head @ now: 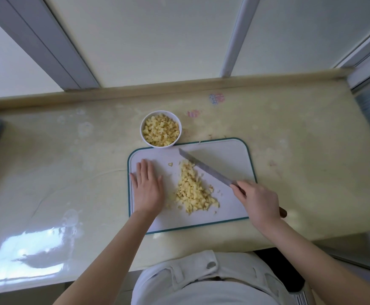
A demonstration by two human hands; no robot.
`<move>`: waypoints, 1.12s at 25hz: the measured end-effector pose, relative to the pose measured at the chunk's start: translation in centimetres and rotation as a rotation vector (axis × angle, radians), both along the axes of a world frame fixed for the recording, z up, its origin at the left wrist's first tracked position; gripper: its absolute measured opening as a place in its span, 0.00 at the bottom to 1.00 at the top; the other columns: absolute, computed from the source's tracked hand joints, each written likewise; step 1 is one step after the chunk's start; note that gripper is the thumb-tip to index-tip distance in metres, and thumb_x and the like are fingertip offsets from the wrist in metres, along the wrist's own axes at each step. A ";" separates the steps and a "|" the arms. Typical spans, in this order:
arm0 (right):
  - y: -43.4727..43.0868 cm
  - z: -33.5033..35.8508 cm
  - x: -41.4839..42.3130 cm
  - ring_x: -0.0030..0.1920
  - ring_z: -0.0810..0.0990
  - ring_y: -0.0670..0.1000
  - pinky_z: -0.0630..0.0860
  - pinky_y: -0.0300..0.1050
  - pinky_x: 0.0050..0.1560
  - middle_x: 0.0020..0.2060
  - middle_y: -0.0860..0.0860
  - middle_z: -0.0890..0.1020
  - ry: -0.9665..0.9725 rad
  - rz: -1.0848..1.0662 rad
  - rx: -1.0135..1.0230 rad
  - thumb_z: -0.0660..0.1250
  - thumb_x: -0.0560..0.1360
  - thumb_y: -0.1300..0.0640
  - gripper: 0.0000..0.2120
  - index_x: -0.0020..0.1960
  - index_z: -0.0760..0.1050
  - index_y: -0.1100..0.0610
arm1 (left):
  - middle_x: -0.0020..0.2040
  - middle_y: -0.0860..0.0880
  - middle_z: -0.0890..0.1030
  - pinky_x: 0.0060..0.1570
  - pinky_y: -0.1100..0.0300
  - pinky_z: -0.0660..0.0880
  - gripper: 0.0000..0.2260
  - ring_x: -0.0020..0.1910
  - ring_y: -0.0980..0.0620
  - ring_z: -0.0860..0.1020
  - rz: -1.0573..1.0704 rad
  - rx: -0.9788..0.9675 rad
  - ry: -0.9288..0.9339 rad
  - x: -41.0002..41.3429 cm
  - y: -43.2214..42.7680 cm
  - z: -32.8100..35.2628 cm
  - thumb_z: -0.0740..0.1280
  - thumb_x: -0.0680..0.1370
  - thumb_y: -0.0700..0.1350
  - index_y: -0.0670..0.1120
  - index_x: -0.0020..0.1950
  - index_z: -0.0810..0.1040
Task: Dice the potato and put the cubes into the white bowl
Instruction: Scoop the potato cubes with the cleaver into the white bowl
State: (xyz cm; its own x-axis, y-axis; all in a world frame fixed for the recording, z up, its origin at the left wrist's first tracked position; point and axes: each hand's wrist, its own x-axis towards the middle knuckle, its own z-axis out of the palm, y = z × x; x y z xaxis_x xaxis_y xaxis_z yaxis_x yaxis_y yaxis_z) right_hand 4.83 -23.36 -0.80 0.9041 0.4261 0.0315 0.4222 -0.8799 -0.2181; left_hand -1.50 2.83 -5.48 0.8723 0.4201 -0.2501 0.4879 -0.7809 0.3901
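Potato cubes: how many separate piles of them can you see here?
2. The bowl pile fills the white bowl just beyond the cutting board. The board pile lies on the board between the left hand and the knife, with stray bits nearby.

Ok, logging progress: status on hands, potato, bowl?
Left hand flat on cutting board; right hand grips knife. Potato cubes piled on board, more in white bowl. Nothing blocking.

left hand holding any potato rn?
No. The left hand lies flat and open on the cutting board, apart from the pile of potato cubes.
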 end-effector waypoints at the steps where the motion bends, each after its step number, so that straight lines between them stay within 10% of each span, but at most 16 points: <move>1: -0.1 0.0 -0.4 0.20 0.70 0.49 0.52 0.34 0.22 0.24 0.47 0.72 -0.016 0.034 -0.010 0.73 0.71 0.55 0.08 0.35 0.78 0.55 | 0.78 0.42 0.45 0.73 0.54 0.33 0.25 0.76 0.47 0.41 0.024 -0.045 -0.002 -0.2 -0.1 -0.2 0.46 0.83 0.49 0.39 0.77 0.45; 6: -1.1 0.1 -1.2 0.21 0.72 0.49 0.60 0.37 0.20 0.24 0.47 0.75 -0.052 0.024 0.064 0.68 0.75 0.50 0.11 0.37 0.80 0.54 | 0.78 0.47 0.44 0.70 0.67 0.33 0.28 0.74 0.57 0.39 -0.069 -0.308 -0.155 -0.9 -2.7 -0.2 0.44 0.80 0.54 0.43 0.77 0.46; 15: -6.2 0.1 -3.9 0.22 0.72 0.53 0.72 0.48 0.34 0.22 0.51 0.75 0.518 -0.688 0.439 0.60 0.79 0.43 0.27 0.28 0.68 0.60 | 0.77 0.47 0.54 0.71 0.67 0.37 0.26 0.74 0.58 0.47 0.020 -0.270 -0.240 -2.9 -3.9 -0.7 0.44 0.80 0.52 0.42 0.77 0.55; 28: -3.7 -2.8 -8.1 0.22 0.69 0.51 0.69 0.46 0.31 0.21 0.52 0.71 0.704 -0.598 0.478 0.60 0.79 0.45 0.24 0.28 0.65 0.57 | 0.76 0.53 0.55 0.68 0.75 0.41 0.21 0.75 0.58 0.49 0.205 -0.552 -0.351 -1.5 -9.1 -0.1 0.49 0.83 0.44 0.45 0.76 0.54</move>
State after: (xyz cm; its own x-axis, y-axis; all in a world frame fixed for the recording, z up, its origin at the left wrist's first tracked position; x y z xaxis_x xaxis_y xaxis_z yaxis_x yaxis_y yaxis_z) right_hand -3.24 -27.05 -3.63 0.8429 -0.0155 -0.5379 -0.4125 -0.6606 -0.6273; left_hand -2.97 -6.29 -5.61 0.8573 0.4776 -0.1921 0.3767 -0.3278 0.8664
